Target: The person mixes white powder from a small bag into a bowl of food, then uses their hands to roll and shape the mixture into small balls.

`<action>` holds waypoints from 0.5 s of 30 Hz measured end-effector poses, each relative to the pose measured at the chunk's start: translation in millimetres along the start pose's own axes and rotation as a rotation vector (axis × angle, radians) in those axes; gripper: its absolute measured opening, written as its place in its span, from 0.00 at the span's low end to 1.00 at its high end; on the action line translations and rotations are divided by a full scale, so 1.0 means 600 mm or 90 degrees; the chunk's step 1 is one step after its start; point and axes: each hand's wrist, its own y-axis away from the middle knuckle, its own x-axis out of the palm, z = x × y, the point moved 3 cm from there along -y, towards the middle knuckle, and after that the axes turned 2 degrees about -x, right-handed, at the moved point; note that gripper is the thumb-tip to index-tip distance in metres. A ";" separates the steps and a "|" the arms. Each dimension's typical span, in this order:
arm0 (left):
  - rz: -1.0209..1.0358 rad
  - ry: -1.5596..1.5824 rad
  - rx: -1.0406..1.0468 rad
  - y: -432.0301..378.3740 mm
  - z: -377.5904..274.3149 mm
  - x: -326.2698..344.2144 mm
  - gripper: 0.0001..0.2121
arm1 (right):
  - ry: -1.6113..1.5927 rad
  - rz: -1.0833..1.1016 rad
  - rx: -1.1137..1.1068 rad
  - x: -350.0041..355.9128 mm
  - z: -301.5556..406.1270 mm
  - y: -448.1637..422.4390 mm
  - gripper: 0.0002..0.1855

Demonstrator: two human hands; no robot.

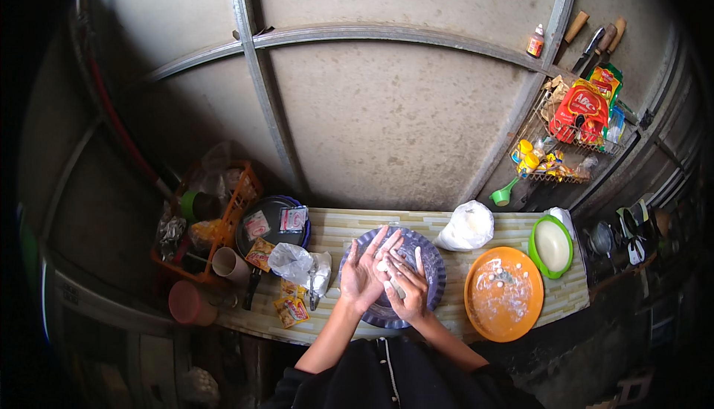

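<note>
Both hands are above a dark blue basin (pixel 438 275) with a fluted rim. My left hand (pixel 365 275) lies palm up, fingers spread and dusted with white. The floury fingers of my right hand (pixel 407 289) reach over the left palm and fingers. A small white piece, seemingly dough (pixel 382 265), shows between the two hands; which hand bears it is hard to tell. More pale material shows below the right fingers, partly hidden. To the right, an orange plate (pixel 502 320) dusted with white holds several small white balls (pixel 500 284).
An open white bag (pixel 471 225) stands behind the basin. A green bowl (pixel 568 253) holds something pale at the right. Left are a pan (pixel 240 239), plastic bag (pixel 290 261), sachets (pixel 291 311), a pink cup (pixel 189 303) and an orange basket (pixel 234 208). Knives (pixel 591 46) hang above a wire rack (pixel 591 144).
</note>
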 end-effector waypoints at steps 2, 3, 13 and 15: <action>0.014 0.043 -0.010 0.001 0.001 -0.003 0.35 | -0.056 0.006 0.003 0.009 0.006 0.002 0.20; 0.022 0.064 -0.015 0.001 0.002 -0.005 0.35 | -0.078 0.019 -0.044 0.012 0.007 0.008 0.19; 0.041 0.067 -0.046 0.000 0.010 -0.012 0.38 | -0.124 0.123 -0.165 0.016 0.006 -0.016 0.20; 0.066 0.144 -0.025 -0.005 0.002 -0.013 0.38 | -0.097 0.124 -0.194 0.011 -0.005 0.003 0.19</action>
